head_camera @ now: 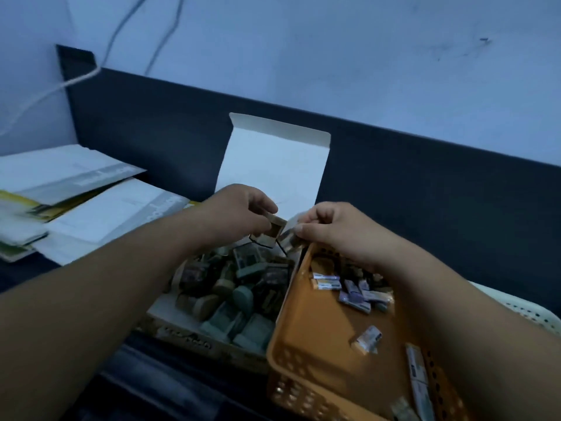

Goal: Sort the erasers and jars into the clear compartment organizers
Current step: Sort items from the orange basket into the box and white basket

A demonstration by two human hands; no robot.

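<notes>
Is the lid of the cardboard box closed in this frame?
No, the white lid stands open and upright behind the left hand and right hand, leaving the small items in the box exposed.

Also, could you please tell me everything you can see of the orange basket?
The orange basket looks like plastic: rectangular, shallow, with rows of small holes in its walls and a smooth floor. It sits at lower right, its left rim against or over the right edge of the open cardboard box. Small wrapped erasers lie inside: a cluster at the far end, one alone mid-floor, a few along the right wall. The right forearm crosses above it; contact cannot be told.
</notes>
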